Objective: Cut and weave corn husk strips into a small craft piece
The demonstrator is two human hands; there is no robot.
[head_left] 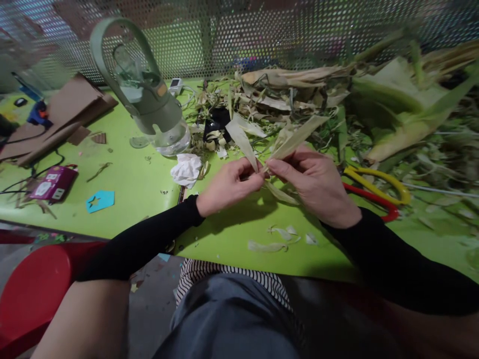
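Note:
Pale corn husk strips [299,139] fan out from between my two hands above the green table. My left hand [234,182] pinches the strips near their meeting point, one leaf sticking up and another hanging below. My right hand [316,179] is closed on the base of the broad strip, its thumb and fingertips touching the same bunch. The fingers cover the spot where the strips join. Small husk scraps [267,246] lie on the table just below my hands. Close to my right wrist are scissors with yellow and red handles [377,187].
A heap of dried husks [292,89] and larger green husk leaves [392,109] spreads across the back and right. At left stand a clear bottle with a green lid [153,104], crumpled tissue [186,169], a purple box [54,183] and brown cardboard [71,109]. A red stool [35,289] is lower left.

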